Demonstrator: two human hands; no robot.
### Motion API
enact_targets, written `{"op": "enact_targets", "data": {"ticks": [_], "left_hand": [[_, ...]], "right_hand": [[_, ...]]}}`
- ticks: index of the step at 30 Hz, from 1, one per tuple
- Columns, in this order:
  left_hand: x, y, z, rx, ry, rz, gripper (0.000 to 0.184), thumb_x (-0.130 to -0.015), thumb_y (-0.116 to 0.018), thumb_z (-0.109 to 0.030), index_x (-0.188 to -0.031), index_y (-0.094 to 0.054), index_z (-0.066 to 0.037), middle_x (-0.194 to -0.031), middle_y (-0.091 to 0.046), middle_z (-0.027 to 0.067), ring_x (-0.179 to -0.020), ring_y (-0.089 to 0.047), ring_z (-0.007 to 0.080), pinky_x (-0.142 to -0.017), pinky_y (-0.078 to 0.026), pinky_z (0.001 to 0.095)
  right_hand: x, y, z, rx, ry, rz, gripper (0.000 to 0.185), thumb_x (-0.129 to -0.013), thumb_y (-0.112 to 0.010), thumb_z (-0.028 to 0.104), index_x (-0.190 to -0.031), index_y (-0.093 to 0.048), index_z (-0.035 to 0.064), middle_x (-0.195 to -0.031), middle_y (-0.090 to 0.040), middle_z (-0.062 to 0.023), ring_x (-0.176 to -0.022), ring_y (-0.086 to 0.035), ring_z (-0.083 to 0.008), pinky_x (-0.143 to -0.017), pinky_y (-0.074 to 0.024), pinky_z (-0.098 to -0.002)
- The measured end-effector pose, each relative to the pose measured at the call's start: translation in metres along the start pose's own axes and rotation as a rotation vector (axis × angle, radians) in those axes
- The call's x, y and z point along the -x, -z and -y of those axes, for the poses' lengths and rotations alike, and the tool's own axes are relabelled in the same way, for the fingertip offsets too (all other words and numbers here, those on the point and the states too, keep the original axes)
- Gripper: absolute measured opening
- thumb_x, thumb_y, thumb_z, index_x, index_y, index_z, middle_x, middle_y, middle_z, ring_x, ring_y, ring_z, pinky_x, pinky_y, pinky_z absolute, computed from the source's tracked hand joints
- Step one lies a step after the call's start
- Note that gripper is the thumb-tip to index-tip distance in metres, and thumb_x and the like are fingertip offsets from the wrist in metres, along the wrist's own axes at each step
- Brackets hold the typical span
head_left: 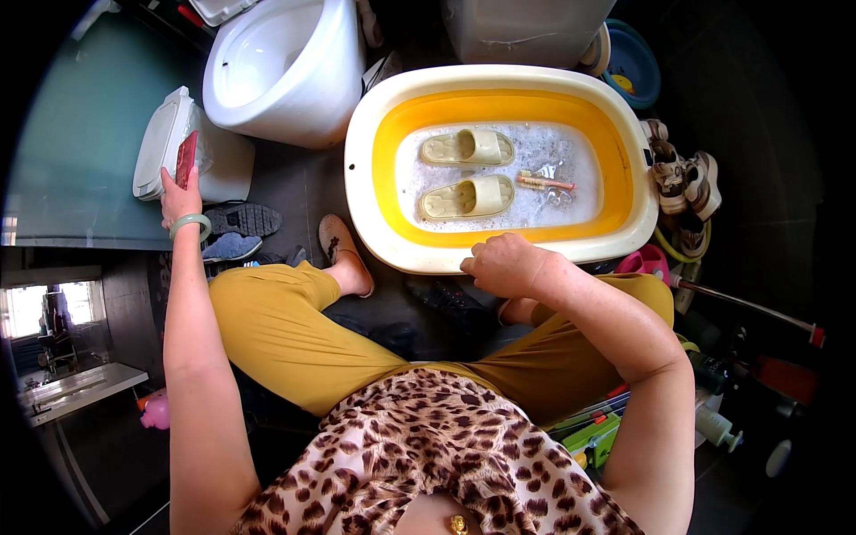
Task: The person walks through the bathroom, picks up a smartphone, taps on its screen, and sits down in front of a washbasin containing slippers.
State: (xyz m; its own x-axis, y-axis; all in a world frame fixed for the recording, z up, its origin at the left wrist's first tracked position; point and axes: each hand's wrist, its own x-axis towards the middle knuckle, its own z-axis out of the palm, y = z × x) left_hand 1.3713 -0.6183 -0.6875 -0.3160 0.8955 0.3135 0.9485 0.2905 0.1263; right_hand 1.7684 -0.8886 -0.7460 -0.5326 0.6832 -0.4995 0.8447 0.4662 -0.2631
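Note:
My left hand reaches out at the far left, its fingers closed on a small flat red packet beside a white lidded bin. A jade-coloured bangle is on that wrist. Over the near rim of the white and yellow tub, my right hand is closed with fingers curled; what they hold, if anything, is hidden. Two cream slippers lie side by side in the tub's foamy water. To their right is a pinkish brush.
A white toilet stands behind the bin. Shoes are piled right of the tub, below a blue basin. Dark slippers lie by the bin. A metal pole and green items lie at the right.

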Motion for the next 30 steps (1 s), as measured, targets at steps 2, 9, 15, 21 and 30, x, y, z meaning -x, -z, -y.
{"op": "enact_targets", "data": {"ticks": [2, 9, 15, 21, 30], "left_hand": [[-0.0001, -0.0002, 0.0001, 0.001, 0.0, 0.001, 0.073, -0.072, -0.046, -0.059, -0.131, -0.024, -0.022, -0.113, -0.048, 0.0205, -0.106, -0.045, 0.0364, -0.086, -0.03, 0.054], [0.0009, 0.0008, -0.0007, 0.003, -0.008, -0.003, 0.073, -0.072, -0.046, -0.059, -0.131, -0.023, -0.022, -0.114, -0.047, 0.0204, -0.106, -0.045, 0.0367, -0.086, -0.029, 0.055], [0.0012, 0.0012, -0.0016, -0.014, -0.004, -0.008, 0.074, -0.072, -0.046, -0.06, -0.131, -0.023, -0.022, -0.113, -0.048, 0.0204, -0.105, -0.045, 0.0366, -0.086, -0.029, 0.055], [-0.0005, -0.0007, 0.0003, -0.015, -0.007, -0.01, 0.075, -0.072, -0.045, -0.06, -0.131, -0.023, -0.021, -0.113, -0.047, 0.0208, -0.105, -0.045, 0.0366, -0.086, -0.03, 0.0548], [0.0006, 0.0006, -0.0005, -0.02, -0.009, -0.007, 0.075, -0.072, -0.045, -0.06, -0.131, -0.022, -0.021, -0.114, -0.048, 0.02, -0.106, -0.045, 0.0357, -0.086, -0.03, 0.054]], "right_hand": [[0.0002, 0.0005, 0.0003, 0.007, 0.003, 0.0, 0.021, -0.077, -0.046, 0.012, -0.093, -0.059, 0.0058, -0.086, -0.061, -0.012, -0.08, -0.059, -0.0264, -0.067, -0.0473, -0.035], [-0.0001, -0.0008, 0.0005, 0.004, -0.009, -0.004, 0.021, -0.078, -0.047, 0.015, -0.093, -0.059, 0.0071, -0.085, -0.06, -0.0119, -0.08, -0.058, -0.0263, -0.069, -0.0463, -0.0351], [0.0002, 0.0016, 0.0013, 0.01, -0.015, 0.009, 0.022, -0.078, -0.047, 0.016, -0.094, -0.059, 0.0074, -0.086, -0.06, -0.0118, -0.081, -0.058, -0.0262, -0.069, -0.0463, -0.035], [0.0001, 0.0005, 0.0012, -0.004, -0.015, 0.003, 0.022, -0.078, -0.047, 0.015, -0.094, -0.059, 0.0069, -0.085, -0.06, -0.0118, -0.081, -0.058, -0.0261, -0.069, -0.0465, -0.0351], [-0.0002, -0.0011, 0.0007, 0.006, -0.017, -0.013, 0.021, -0.077, -0.05, 0.019, -0.092, -0.06, 0.0081, -0.083, -0.059, -0.0114, -0.079, -0.058, -0.0261, -0.068, -0.0463, -0.0353]]}}
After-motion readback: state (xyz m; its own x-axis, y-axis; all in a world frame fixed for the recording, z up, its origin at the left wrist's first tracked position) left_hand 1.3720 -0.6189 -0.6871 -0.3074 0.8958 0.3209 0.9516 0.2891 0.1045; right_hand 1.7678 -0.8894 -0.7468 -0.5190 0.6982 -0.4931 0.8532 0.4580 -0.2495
